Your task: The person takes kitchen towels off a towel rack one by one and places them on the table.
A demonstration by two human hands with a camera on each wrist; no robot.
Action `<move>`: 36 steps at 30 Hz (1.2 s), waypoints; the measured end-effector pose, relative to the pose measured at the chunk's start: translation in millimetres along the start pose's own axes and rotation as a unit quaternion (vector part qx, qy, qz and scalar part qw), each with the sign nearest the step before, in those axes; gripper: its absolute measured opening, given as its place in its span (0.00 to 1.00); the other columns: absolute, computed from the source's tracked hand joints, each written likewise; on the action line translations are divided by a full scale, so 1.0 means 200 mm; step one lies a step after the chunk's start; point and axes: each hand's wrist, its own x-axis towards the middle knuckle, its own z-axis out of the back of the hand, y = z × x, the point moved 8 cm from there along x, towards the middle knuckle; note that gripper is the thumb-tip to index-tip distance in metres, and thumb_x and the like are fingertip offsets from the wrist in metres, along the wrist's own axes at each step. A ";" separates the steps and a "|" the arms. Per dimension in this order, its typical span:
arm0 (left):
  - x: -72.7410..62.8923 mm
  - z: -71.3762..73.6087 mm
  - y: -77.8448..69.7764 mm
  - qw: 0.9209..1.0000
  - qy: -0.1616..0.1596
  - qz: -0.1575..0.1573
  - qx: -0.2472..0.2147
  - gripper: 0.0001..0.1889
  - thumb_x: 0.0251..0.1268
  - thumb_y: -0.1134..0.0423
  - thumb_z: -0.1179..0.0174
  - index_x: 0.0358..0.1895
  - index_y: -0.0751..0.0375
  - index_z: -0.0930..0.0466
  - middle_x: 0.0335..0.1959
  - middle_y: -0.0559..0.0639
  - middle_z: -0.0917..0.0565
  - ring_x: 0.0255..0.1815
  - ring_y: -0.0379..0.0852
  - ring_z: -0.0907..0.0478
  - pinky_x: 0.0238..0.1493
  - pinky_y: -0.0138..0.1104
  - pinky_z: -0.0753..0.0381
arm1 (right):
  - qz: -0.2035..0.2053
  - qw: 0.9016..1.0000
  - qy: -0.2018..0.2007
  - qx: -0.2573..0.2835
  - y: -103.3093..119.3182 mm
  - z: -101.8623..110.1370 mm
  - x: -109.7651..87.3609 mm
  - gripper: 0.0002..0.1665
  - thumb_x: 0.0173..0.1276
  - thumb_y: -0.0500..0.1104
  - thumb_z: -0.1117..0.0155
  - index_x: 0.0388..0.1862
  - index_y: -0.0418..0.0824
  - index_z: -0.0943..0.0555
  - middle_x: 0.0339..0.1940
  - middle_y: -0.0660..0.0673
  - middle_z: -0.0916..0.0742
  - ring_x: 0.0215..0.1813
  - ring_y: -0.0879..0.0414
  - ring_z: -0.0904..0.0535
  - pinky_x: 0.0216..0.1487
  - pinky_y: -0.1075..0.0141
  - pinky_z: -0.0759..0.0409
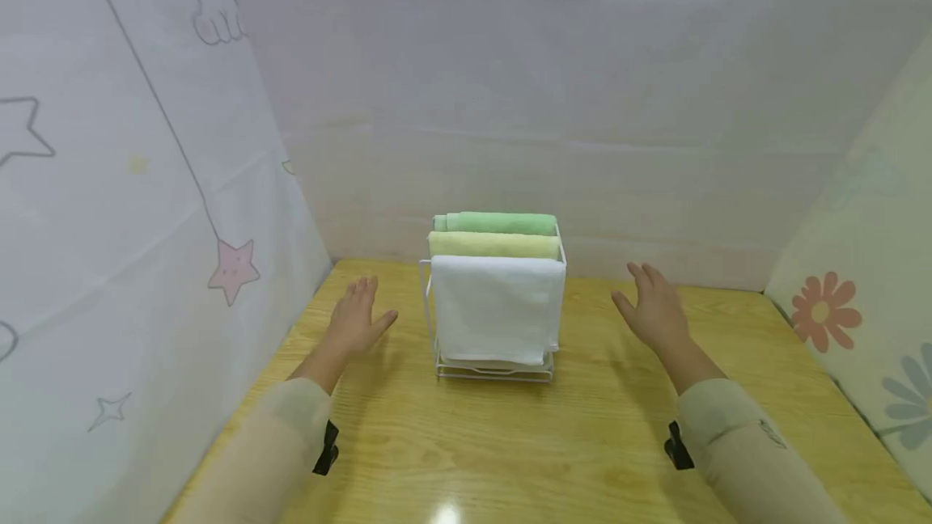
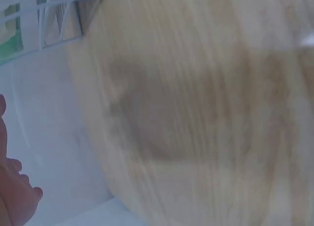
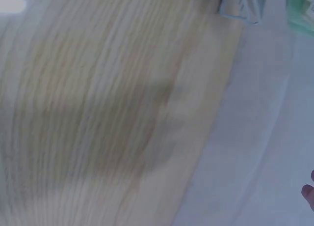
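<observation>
A white wire rack (image 1: pixel 495 376) stands on the table with three towels hung over it. The white towel (image 1: pixel 498 310) is at the front, the yellow towel (image 1: pixel 493 245) behind it and the green towel (image 1: pixel 506 223) at the back. To the rack's left, my left hand (image 1: pixel 354 320) is held above the table, fingers extended and thumb spread toward the rack. My right hand (image 1: pixel 658 314) hovers on the other side in a similar pose, farther from the rack. Neither hand touches anything. Only part of the left hand (image 2: pixel 17 189) and a fingertip (image 3: pixel 308 190) enter the wrist views.
The wooden table (image 1: pixel 473 451) is bounded by a plain pale cloth (image 1: pixel 466 103) at the back. A cloth with star drawings (image 1: pixel 146 265) hangs at the left, and one with flower prints (image 1: pixel 874 265) at the right.
</observation>
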 end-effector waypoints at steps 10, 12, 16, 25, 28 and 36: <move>-0.16 -0.25 -0.08 0.977 0.036 -0.008 -0.208 0.39 0.74 0.47 0.47 0.78 0.60 0.54 0.80 0.63 0.56 0.79 0.68 0.57 0.73 0.65 0.48 | 0.010 0.992 -0.018 0.122 0.16 0.12 0.01 0.37 0.78 0.55 0.51 0.76 0.36 0.42 0.75 0.30 0.35 0.74 0.31 0.41 0.70 0.35 0.38; -0.19 -0.29 -0.10 0.968 0.045 0.000 -0.249 0.38 0.73 0.48 0.46 0.78 0.60 0.52 0.79 0.64 0.52 0.78 0.69 0.54 0.73 0.64 0.47 | 0.012 0.991 -0.022 0.134 0.20 0.14 0.01 0.37 0.78 0.56 0.52 0.76 0.37 0.42 0.74 0.30 0.35 0.73 0.32 0.39 0.68 0.35 0.35; -0.22 -0.36 -0.14 0.949 0.047 0.016 -0.312 0.37 0.71 0.52 0.43 0.77 0.61 0.48 0.77 0.63 0.44 0.76 0.67 0.46 0.74 0.60 0.42 | 0.019 0.987 -0.024 0.160 0.28 0.18 0.00 0.36 0.78 0.56 0.51 0.76 0.38 0.41 0.74 0.31 0.33 0.72 0.33 0.37 0.65 0.35 0.31; -0.24 -0.46 -0.18 0.900 -0.007 0.049 -0.433 0.32 0.65 0.66 0.37 0.71 0.68 0.38 0.67 0.68 0.31 0.68 0.66 0.32 0.67 0.51 0.27 | 0.053 0.972 -0.026 0.226 0.46 0.22 -0.01 0.34 0.77 0.52 0.48 0.74 0.36 0.38 0.72 0.33 0.31 0.72 0.35 0.36 0.69 0.37 0.33; -0.24 -0.50 -0.18 0.882 -0.029 0.052 -0.468 0.30 0.65 0.71 0.38 0.68 0.72 0.37 0.63 0.71 0.28 0.64 0.67 0.29 0.63 0.44 0.21 | 0.063 0.969 -0.030 0.239 0.52 0.23 -0.01 0.34 0.77 0.53 0.48 0.73 0.35 0.37 0.72 0.33 0.30 0.72 0.36 0.36 0.71 0.39 0.35; -0.22 -0.59 -0.17 0.849 -0.070 0.077 -0.518 0.25 0.64 0.72 0.37 0.63 0.73 0.30 0.57 0.69 0.22 0.58 0.59 0.22 0.50 0.24 0.19 | 0.067 0.968 -0.023 0.241 0.60 0.25 -0.03 0.32 0.77 0.52 0.47 0.72 0.36 0.35 0.71 0.33 0.29 0.71 0.34 0.35 0.67 0.37 0.31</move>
